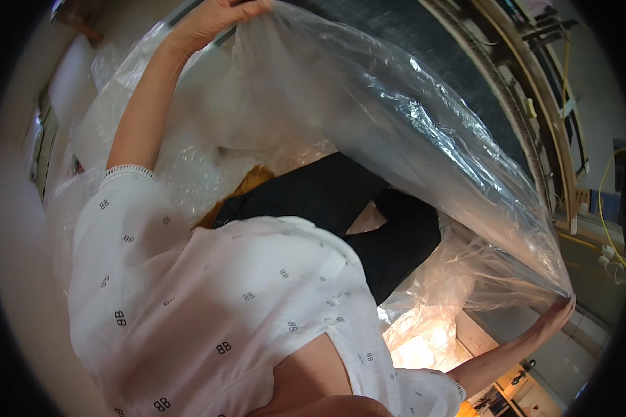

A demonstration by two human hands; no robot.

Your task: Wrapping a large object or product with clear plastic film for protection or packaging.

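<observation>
A large sheet of clear plastic film (424,139) is stretched between my two raised, widely spread hands. At the top of the view, my left hand (219,19) is closed on one end of its edge. Far out at the lower right, my right hand (560,313) is closed on the other end. Between them the film hangs taut with shiny creases, and my dark trousers show below its edge. More crumpled clear film (188,177) lies around my legs, bright with light at the lower right.
Behind the film is a dark flat surface (389,35) bordered by a long curved-looking frame (528,90). A yellow cord (602,201) hangs at the right. Something brown (254,179) shows beside my legs. A wooden cabinet (525,389) with a dark knob stands at the lower right.
</observation>
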